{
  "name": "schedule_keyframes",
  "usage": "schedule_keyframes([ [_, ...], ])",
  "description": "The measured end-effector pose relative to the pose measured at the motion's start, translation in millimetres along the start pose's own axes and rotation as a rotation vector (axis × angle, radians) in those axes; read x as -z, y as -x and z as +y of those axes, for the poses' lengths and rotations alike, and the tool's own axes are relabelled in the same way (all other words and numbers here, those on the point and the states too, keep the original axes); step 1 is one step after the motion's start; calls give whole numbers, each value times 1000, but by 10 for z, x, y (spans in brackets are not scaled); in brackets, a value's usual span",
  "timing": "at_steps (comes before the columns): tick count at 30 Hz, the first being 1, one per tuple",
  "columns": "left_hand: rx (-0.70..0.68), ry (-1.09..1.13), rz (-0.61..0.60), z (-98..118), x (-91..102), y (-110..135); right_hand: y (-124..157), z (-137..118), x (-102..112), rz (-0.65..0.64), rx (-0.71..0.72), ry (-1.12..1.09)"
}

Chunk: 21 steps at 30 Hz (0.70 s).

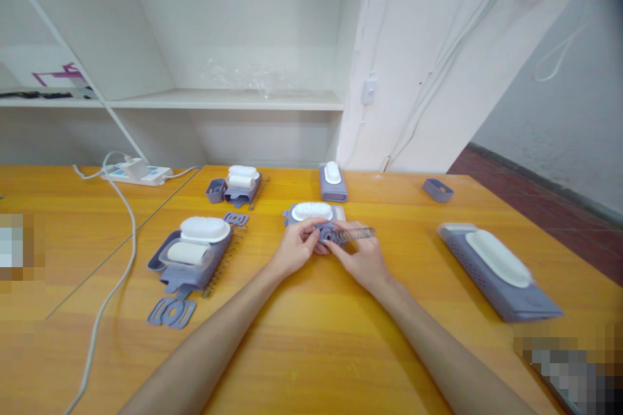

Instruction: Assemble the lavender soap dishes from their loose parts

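Both my hands meet at the middle of the wooden table [311, 350]. My left hand [294, 249] pinches a small purple plastic part [327, 233] with its fingers closed. My right hand [363, 258] is closed on a metal coil spring [357, 232] that sticks out to the right and touches the same purple part. Just behind the hands lies a purple base with a white brush piece [311, 211] on it.
At the left sits a stack of purple trays with white pieces [195, 253], springs beside it and flat purple parts [171, 312] in front. More purple assemblies lie behind [241, 185] [333, 181] and right [496, 269]. A power strip [136, 172] and cable [121, 253] lie at the left.
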<state>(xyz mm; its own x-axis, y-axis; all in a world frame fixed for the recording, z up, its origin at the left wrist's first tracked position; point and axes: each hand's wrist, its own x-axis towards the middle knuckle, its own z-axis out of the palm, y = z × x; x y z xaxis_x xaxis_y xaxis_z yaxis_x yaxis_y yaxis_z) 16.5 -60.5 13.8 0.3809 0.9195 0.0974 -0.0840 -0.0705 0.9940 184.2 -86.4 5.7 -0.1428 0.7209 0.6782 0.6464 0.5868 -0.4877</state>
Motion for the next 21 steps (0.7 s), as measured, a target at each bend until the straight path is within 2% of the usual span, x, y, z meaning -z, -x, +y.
schedule_keyframes([
  [4, 35, 4, 28, 2, 0, -8, -1, 16, 8, -12, 34, 10],
  [10, 41, 23, 78, 22, 11, -20, -30, 15, 67, -102, 77, -65],
  [21, 40, 25, 44, 5, 6, -15, -2, 29, 40, -92, 2, -33],
])
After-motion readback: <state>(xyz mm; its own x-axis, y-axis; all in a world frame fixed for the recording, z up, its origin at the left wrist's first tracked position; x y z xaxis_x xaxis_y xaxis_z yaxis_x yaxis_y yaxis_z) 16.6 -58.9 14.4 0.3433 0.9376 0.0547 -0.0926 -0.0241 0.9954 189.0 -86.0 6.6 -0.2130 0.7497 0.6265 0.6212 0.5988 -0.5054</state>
